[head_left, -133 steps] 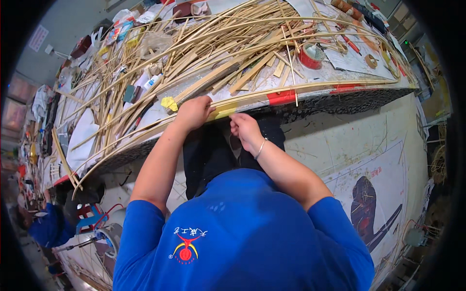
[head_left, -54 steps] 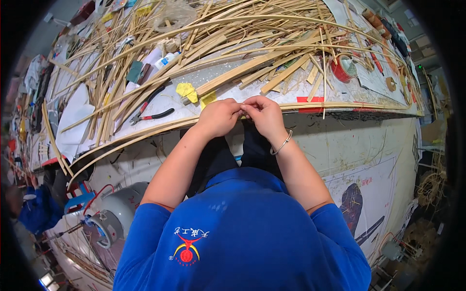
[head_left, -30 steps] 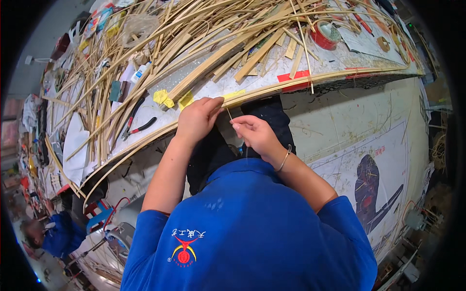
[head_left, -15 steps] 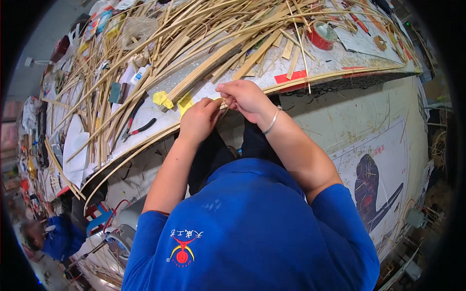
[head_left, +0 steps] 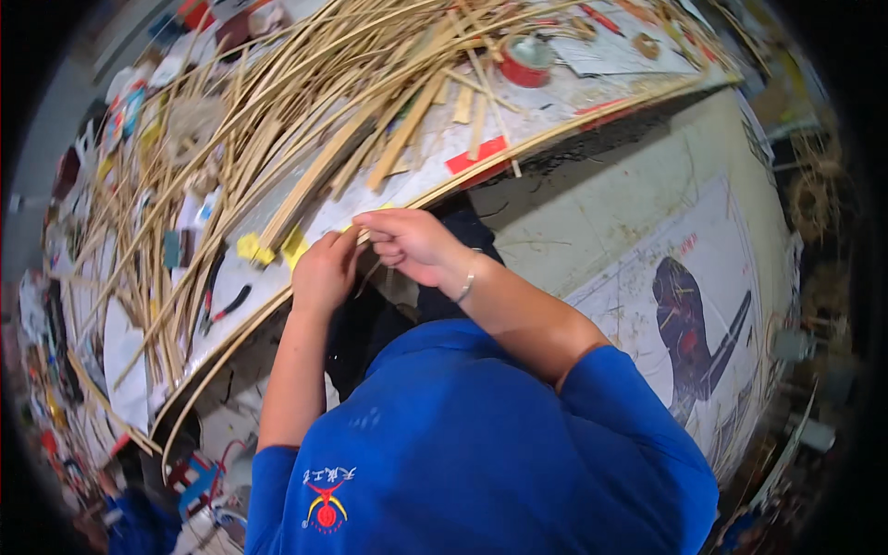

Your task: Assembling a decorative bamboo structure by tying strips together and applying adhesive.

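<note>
Long thin bamboo strips (head_left: pixel 518 159) run along the near edge of the workbench, bending from the far right down to the lower left. My left hand (head_left: pixel 322 273) is closed around them at the bench edge, its fingertips partly hidden. Right beside it, my right hand (head_left: pixel 414 248) has its thumb and forefinger pinched together at the strips, the other fingers curled. Yellow crumpled paper (head_left: pixel 254 248) lies on the bench just beyond my left hand. Pliers with red and black handles (head_left: pixel 227 303) rest to the left of that hand.
A large heap of loose bamboo strips (head_left: pixel 305 102) covers the far part of the bench. A red tape roll (head_left: pixel 524 63) stands at the back right. Beyond my right arm hangs a white sheet with a dark bird-like picture (head_left: pixel 684 324). Another person's blue sleeve (head_left: pixel 139 523) shows at lower left.
The view has turned, so the bench and both hands appear farther left and lower. Both hands remain close together at the strips; the fingers of my right hand now look more curled.
</note>
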`<action>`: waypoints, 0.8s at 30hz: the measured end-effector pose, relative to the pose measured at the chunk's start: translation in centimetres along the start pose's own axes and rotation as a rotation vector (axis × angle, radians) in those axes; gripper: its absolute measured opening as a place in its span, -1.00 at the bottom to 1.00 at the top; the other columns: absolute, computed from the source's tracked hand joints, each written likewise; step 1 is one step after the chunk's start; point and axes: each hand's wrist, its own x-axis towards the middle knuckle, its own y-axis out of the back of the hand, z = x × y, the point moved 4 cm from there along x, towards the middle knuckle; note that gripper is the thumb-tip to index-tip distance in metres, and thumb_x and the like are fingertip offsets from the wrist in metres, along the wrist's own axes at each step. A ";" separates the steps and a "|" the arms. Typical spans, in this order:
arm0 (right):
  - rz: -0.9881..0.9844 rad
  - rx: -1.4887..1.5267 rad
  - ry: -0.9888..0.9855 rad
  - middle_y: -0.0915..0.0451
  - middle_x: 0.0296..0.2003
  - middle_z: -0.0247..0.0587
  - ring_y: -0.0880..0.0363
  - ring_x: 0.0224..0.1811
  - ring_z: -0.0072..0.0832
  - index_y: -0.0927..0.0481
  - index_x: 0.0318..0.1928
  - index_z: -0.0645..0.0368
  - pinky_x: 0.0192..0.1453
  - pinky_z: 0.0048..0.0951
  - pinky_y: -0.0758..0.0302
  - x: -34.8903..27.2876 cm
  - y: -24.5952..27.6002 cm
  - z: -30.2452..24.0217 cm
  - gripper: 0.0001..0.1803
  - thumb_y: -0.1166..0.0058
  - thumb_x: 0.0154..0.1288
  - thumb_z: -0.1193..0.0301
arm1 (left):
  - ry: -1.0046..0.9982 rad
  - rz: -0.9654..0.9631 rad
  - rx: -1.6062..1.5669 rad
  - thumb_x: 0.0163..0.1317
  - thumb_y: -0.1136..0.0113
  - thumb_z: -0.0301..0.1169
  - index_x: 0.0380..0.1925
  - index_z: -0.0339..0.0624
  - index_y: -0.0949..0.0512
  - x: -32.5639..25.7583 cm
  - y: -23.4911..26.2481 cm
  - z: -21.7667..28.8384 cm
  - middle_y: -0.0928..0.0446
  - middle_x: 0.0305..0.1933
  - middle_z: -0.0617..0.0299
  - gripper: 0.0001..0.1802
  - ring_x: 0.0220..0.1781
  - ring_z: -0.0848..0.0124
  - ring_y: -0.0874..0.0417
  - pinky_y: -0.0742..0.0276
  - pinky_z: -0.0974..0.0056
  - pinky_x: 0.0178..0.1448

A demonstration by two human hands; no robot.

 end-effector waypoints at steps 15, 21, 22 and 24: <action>0.000 -0.118 0.134 -0.29 -0.60 -0.56 -0.11 -0.65 -0.79 -0.48 -0.34 0.15 -0.60 -0.72 -0.04 -0.1 -1.3 0.6 -0.87 0.06 0.30 0.38 | -0.038 0.013 0.024 0.10 -0.10 -0.34 -0.25 -0.12 -0.49 -0.1 -0.2 -0.2 -0.47 -0.41 0.12 -0.79 -0.37 0.12 -0.53 -0.46 0.12 -0.34; 0.203 -0.439 0.149 -0.43 -0.50 -0.53 -0.21 -0.57 -0.84 -0.49 -0.05 0.22 -0.55 -0.74 -0.14 -4.3 -1.0 1.8 -0.75 0.04 0.30 0.40 | -0.004 0.032 0.005 0.12 -0.10 -0.26 -0.24 -0.06 -0.52 0.5 0.1 0.4 -0.51 -0.41 0.16 -0.77 -0.38 0.16 -0.55 -0.48 0.16 -0.34; 0.223 -0.449 0.201 -0.47 -0.42 -0.48 -0.25 -0.50 -0.83 -0.48 -0.03 0.24 -0.48 -0.75 -0.20 -4.3 -0.4 2.4 -0.74 0.04 0.30 0.42 | 0.007 0.024 0.000 0.12 -0.10 -0.25 -0.24 -0.05 -0.53 0.5 0.0 0.4 -0.51 -0.42 0.17 -0.77 -0.38 0.16 -0.56 -0.48 0.16 -0.35; 0.214 -0.488 0.297 -0.52 -0.26 -0.37 -0.32 -0.35 -0.81 -0.44 0.02 0.29 -0.31 -0.75 -0.30 -3.9 0.3 3.1 -0.70 0.05 0.30 0.46 | 0.012 0.037 0.001 0.12 -0.10 -0.24 -0.24 -0.05 -0.53 0.4 -0.1 0.4 -0.51 -0.44 0.18 -0.77 -0.40 0.17 -0.56 -0.48 0.16 -0.37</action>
